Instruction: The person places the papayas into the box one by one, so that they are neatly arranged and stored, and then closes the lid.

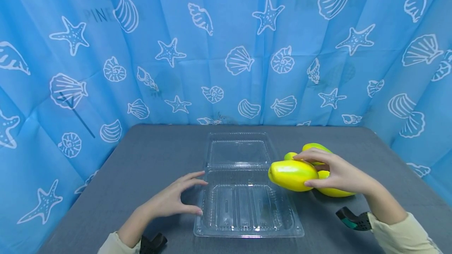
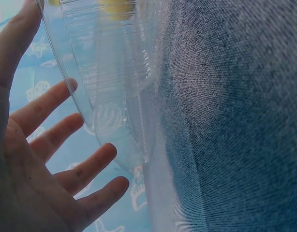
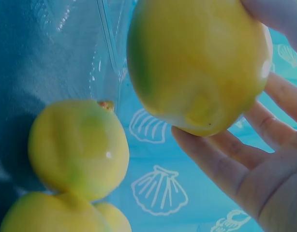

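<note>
- The right hand (image 1: 340,172) grips a yellow fruit (image 1: 292,174), with the thumb on its near side and the fingers over its top and far side.
- That fruit lies on its side in the grip, its blunt, nubbed end towards the table's left edge; in the head view it overlaps the right rim of the box. The right wrist view shows it apart from the other fruits, with a green patch on one flank.
- The left hand (image 1: 173,197) is open and grips nothing. Its fingers are spread, thumb well apart, and the fingertips come up to the left rim of the box; whether they press on it I cannot tell.
- The box (image 1: 248,232) is clear, ridged across its floor, and stands in the middle of the table (image 1: 159,160).
- Its lid (image 1: 238,152) is folded back, towards the table's far edge, joined to the box along a crease.
- More yellow fruits sit in a group beside the box, towards the table's right edge: a near fruit (image 1: 337,193), a far fruit (image 1: 316,146) with green on top, and a third fruit (image 1: 290,155) partly hidden behind the held one.
- The table is dark grey, with rounded far corners.
- Beyond its far edge hangs a blue curtain (image 1: 215,71) with white shells and starfish.
- Cream sleeves (image 1: 402,234) cover the forearms, and a black wrist device (image 1: 354,220) shows at each cuff, the right one with a green panel.
</note>
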### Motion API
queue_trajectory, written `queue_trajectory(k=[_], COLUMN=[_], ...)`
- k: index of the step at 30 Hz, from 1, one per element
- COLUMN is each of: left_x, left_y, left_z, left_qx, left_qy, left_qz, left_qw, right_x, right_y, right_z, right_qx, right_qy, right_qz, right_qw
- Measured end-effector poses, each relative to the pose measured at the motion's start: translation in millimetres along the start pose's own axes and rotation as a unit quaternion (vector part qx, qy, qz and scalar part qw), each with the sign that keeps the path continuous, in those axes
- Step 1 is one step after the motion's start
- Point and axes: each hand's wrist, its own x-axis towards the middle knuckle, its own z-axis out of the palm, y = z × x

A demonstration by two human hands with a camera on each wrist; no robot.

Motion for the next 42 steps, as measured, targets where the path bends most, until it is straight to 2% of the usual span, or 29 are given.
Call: queue_trajectory(k=[9,19,29,42], left_x=[0.1,0.6,0.5,0.1], left_y=[1.0,2.1,-1.3,-0.1], left_z=[0.0,-0.4,0.0,-1.3], left_qx=[-0.001,0.001,0.007,0.000], left_qy=[0.002,0.004,0.002,0.000], left_qz=[-0.005,-0.010,0.008,-0.003], left_qw=[1.0000,0.9999,0.9999,1.0000], right_x=[14.4,31.9,45.0,56.1], right_y=[-6.4,-13.3,-17.5,-25.8], right_z=[7.8,15.5,22.0,30.2], right_qx=[-0.002,0.000,0.013,-0.006], right_qy=[0.000,-0.008,-0.020,-0.031], right_qz=[-0.022,-0.002,-0.011,0.007], right_qw=[0.9998,1.0000,0.9997,0.9995])
